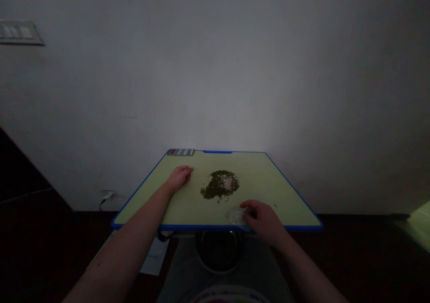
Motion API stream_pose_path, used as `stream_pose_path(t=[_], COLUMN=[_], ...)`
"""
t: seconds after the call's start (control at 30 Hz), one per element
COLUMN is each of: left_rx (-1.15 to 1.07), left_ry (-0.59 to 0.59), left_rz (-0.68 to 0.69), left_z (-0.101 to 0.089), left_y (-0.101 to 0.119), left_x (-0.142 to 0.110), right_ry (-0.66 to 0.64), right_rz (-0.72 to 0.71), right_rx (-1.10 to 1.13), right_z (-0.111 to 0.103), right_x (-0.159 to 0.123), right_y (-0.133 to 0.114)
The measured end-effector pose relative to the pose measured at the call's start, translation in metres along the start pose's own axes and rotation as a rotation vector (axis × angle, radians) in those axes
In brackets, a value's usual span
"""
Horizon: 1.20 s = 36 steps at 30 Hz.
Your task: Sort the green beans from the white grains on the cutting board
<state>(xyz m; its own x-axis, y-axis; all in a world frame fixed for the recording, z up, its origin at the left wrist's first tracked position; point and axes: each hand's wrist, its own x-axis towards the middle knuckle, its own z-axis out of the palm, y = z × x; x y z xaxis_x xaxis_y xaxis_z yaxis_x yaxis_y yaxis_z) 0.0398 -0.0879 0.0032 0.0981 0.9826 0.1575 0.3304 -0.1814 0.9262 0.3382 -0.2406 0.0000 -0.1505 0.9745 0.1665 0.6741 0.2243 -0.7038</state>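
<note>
On the pale yellow-green tabletop (198, 213) lies a loose heap of small green beans (215, 188), which look like mung beans. Pale grains (229, 184) cover part of its right side. My left hand (180, 178) rests on the board left of the heap, fingers curled together; no held thing shows. Close to the front edge, my right hand (264, 220) has its thumb and fingers bent at the right side of a clear plastic dish or lid (234, 215). The clear piece is faint, and its exact shape is hard to make out.
A phone (180, 152) with a lit screen lies at the back left corner. A dark round bowl (219, 251) sits on my lap below the table's blue front edge (188, 227). A small dark fragment (275, 205) lies at the right. Behind stands a wall (215, 70).
</note>
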Motion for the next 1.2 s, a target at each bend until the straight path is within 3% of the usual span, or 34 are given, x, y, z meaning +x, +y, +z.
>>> stream_pose_path(t=[0.23,0.37,0.53,0.87,1.2], left_rx=[-0.012,0.018,0.009,-0.016,-0.032], left_ry=[0.018,0.009,0.000,-0.002,0.021], left_rz=[-0.004,0.006,0.007,-0.002,-0.005], left_z=[0.001,-0.001,-0.002,-0.002,0.001], left_y=[0.004,0.001,0.000,-0.001,-0.006], left_x=[-0.002,-0.001,-0.001,0.000,0.003], right_ry=[0.016,0.139,0.160,0.077,-0.051], right_rz=[-0.030,0.006,0.022,-0.110,-0.188], right_rx=[0.029,-0.067,-0.168,-0.169,-0.128], right_z=[0.001,-0.010,-0.016,-0.003,0.001], right_x=[0.003,0.017,0.039,0.060,0.053], right_y=[0.000,0.014,0.023,0.008,0.002])
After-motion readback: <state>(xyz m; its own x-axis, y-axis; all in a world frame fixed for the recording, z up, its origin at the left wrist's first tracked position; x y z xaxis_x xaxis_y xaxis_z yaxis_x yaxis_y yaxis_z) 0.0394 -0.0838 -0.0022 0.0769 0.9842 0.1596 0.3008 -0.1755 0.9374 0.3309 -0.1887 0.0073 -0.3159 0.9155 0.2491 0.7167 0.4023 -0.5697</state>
